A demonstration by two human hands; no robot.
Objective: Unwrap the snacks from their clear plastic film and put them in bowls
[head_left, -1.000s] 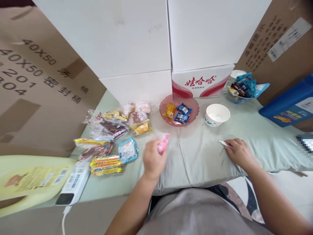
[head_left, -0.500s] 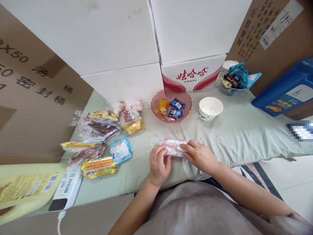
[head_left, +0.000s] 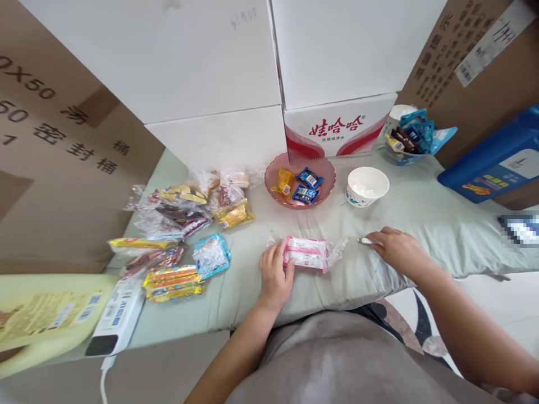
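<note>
A pink-and-white plastic snack packet [head_left: 309, 253] lies flat on the pale green cloth in front of me. My left hand [head_left: 275, 274] grips its left end, thumb along the near edge and fingers over the top. Clear crinkled wrap sticks out at both ends of the packet. To the right, apart from it, my right hand [head_left: 398, 248] is closed on a small white tool with a greyish tip [head_left: 364, 240]; most of it is hidden by the fingers, so its kind is unclear. Beyond the packet, a pink glass bowl [head_left: 273, 197] holds yellow and blue small packets.
A white paper bowl [head_left: 367, 193] stands right of the pink bowl. Several wrapped snacks [head_left: 185, 216] are heaped at left, with blue packets [head_left: 211, 257] nearby. A white power bank [head_left: 115, 320] with a cable, a yellow jug [head_left: 50, 320], a blue jug [head_left: 492, 157] and cartons border the surface.
My right hand has left the packet and moved right, with the small white tool showing in its fingers. The left hand stays on the packet's left end.
</note>
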